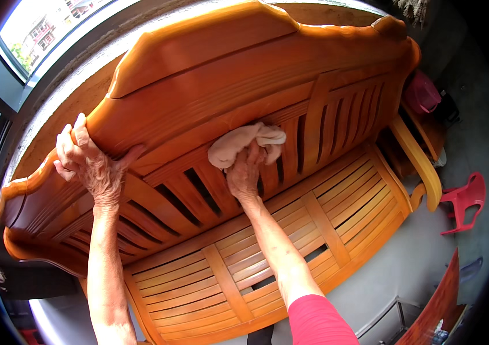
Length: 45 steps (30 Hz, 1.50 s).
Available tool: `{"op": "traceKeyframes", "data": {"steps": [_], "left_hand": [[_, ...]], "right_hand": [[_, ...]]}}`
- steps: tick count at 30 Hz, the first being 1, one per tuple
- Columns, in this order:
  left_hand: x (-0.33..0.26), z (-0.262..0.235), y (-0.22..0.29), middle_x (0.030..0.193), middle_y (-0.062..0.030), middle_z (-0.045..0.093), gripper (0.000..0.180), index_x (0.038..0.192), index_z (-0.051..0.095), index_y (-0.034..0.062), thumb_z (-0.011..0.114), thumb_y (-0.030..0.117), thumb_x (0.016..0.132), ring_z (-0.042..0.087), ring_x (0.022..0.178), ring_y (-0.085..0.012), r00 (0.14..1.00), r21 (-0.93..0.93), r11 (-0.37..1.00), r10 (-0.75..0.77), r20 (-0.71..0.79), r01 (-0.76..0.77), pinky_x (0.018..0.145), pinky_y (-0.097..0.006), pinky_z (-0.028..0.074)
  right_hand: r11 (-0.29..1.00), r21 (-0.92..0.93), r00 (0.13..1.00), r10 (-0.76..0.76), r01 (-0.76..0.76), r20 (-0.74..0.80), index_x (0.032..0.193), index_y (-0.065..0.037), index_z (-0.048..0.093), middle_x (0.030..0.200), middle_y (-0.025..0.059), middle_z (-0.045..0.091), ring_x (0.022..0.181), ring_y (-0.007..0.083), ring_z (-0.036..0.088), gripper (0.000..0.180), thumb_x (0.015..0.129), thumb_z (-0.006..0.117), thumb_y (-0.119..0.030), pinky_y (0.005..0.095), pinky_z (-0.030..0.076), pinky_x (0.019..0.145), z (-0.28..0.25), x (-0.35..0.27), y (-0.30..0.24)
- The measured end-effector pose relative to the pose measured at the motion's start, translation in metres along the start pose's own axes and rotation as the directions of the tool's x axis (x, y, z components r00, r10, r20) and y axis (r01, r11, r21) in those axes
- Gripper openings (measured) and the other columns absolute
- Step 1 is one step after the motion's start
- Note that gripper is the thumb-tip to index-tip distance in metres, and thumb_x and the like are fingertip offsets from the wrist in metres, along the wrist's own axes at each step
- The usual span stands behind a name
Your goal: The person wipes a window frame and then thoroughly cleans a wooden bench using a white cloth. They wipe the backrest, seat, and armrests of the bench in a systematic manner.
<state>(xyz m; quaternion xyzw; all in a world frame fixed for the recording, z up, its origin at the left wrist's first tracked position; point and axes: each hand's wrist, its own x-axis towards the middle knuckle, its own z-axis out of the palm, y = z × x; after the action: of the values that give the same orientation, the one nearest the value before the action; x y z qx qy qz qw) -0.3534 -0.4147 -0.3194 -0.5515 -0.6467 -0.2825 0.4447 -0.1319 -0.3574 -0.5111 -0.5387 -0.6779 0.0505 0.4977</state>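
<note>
A large glossy orange-brown wooden bench (290, 75) fills the view, with a slatted backrest and slatted seat. My left hand (90, 162) grips the top rail of the backrest near its left end, fingers curled over the edge. My right hand (245, 172) presses a crumpled off-white cloth (244, 142) against the backrest slats near the middle. The cloth lies bunched above my fingers, touching the wood. A pink sleeve covers my right upper arm at the bottom edge.
A red plastic chair (464, 202) stands on the grey floor to the right. A dark pink container (423, 93) sits beyond the bench's right armrest (420, 161). A window (37, 31) runs along the upper left. Another wooden piece (437, 305) leans at lower right.
</note>
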Motion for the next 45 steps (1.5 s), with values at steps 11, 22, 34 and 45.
{"op": "traceKeyframes", "data": {"steps": [11,22,34,45], "left_hand": [[0.004,-0.002,-0.004,0.133,-0.0130,0.036,0.117,0.138,0.033,0.0136,0.063,0.084,0.050,0.031,0.128,-0.0312,0.994,0.147,0.983,0.112,0.001,-0.111,0.103,-0.053,0.019],[0.002,-0.005,-0.006,0.139,-0.0145,0.032,0.120,0.142,0.024,0.0120,0.068,0.078,0.052,0.029,0.131,-0.0301,0.991,0.217,0.970,0.091,0.093,-0.109,0.103,-0.055,0.018],[-0.001,-0.007,-0.002,0.143,-0.0158,0.028,0.107,0.144,0.023,0.0124,0.065,0.072,0.066,0.024,0.135,-0.0325,0.990,0.166,0.980,0.098,0.101,-0.114,0.106,-0.058,0.014],[0.015,-0.017,-0.010,0.144,-0.0166,0.027,0.100,0.144,0.023,0.0130,0.064,0.068,0.072,0.023,0.136,-0.0336,0.990,0.181,0.979,0.077,0.122,-0.099,0.107,-0.059,0.013]], "right_hand": [[0.497,-0.013,0.459,0.810,-0.868,0.366,0.126,0.003,0.041,0.128,0.0199,0.040,0.116,0.0336,0.043,0.049,0.082,0.058,-0.011,0.0497,0.041,0.093,-0.017,-0.087,0.136],[0.857,0.511,0.987,0.013,0.073,-0.162,0.121,-0.003,0.055,0.131,0.0240,0.033,0.124,0.0365,0.028,0.054,0.093,0.045,-0.048,0.0510,0.026,0.101,-0.107,0.119,0.055],[0.926,0.117,0.920,0.371,-0.358,-0.125,0.109,-0.004,0.049,0.129,0.0177,0.030,0.116,0.0390,0.029,0.029,0.080,0.054,-0.009,0.0530,0.028,0.095,-0.051,0.066,0.183],[0.494,0.435,0.612,0.769,-0.753,0.186,0.119,-0.001,0.051,0.117,0.0228,0.049,0.110,0.0364,0.048,0.037,0.085,0.055,-0.015,0.0461,0.038,0.094,-0.084,0.037,0.197]]}}
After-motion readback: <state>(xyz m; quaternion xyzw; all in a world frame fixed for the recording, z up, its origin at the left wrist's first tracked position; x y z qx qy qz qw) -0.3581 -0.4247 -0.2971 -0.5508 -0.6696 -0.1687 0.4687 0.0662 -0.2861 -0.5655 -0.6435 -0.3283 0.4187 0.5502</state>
